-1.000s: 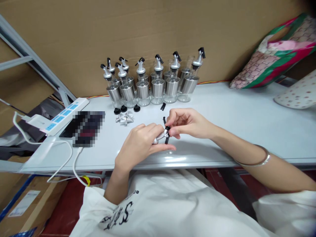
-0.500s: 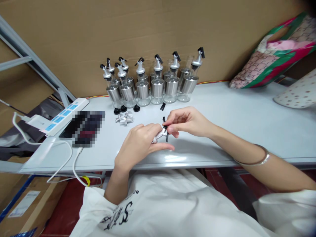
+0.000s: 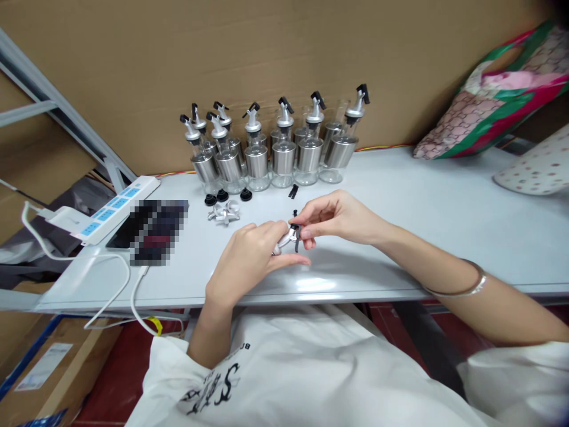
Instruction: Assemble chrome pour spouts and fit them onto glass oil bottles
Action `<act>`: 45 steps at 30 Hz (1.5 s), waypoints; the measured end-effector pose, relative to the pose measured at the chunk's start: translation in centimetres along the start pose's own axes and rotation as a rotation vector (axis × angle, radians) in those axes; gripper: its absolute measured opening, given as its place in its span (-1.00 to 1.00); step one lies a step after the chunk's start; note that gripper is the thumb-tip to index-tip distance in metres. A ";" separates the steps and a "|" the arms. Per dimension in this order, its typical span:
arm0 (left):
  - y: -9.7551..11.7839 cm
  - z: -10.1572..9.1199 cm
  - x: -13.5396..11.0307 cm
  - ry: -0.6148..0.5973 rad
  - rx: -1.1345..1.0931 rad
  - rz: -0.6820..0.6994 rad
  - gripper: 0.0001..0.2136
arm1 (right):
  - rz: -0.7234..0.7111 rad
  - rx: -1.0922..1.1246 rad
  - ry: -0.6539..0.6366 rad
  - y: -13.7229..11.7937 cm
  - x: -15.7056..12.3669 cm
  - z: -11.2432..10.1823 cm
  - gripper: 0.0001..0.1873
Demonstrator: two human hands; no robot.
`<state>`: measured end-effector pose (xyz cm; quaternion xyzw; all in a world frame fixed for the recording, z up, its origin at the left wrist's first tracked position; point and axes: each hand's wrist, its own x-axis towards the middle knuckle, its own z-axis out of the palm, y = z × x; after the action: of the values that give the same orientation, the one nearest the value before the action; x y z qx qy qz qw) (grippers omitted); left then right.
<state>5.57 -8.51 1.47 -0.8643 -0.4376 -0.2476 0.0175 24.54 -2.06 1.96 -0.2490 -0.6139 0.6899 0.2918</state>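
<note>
My left hand (image 3: 249,255) is closed round a silver pourer spout (image 3: 285,239), its thumb stretched out below. With thumb and fingertips my right hand (image 3: 333,220) pinches a black flip cap (image 3: 297,232) at the spout's tip; the cap touches the spout. Fingers hide part of both pieces. Beyond my hands a loose black cap (image 3: 293,191) lies on the table. Further left are several silver spout pieces (image 3: 224,212) and black stoppers (image 3: 222,195).
Several glass-and-steel oil bottles (image 3: 283,155), many topped with pourers, stand along the cardboard wall. On the left are a power strip (image 3: 120,207), a blurred-out phone (image 3: 151,231) and white cables (image 3: 122,261). A patterned bag (image 3: 466,112) sits at the right of the table (image 3: 400,196).
The black cap has shifted slightly left, closer against the spout, with my right fingertips following it. My left hand has hardly moved.
</note>
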 end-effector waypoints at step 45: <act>0.6 -0.6 0.0 0.027 -0.033 0.069 -0.80 | -0.252 -0.271 -0.067 -0.9 -1.0 0.1 -0.78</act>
<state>5.73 -9.02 2.08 -0.8756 -0.4028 -0.2659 0.0176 25.24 -2.78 2.81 -0.1841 -0.7368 0.5669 0.3191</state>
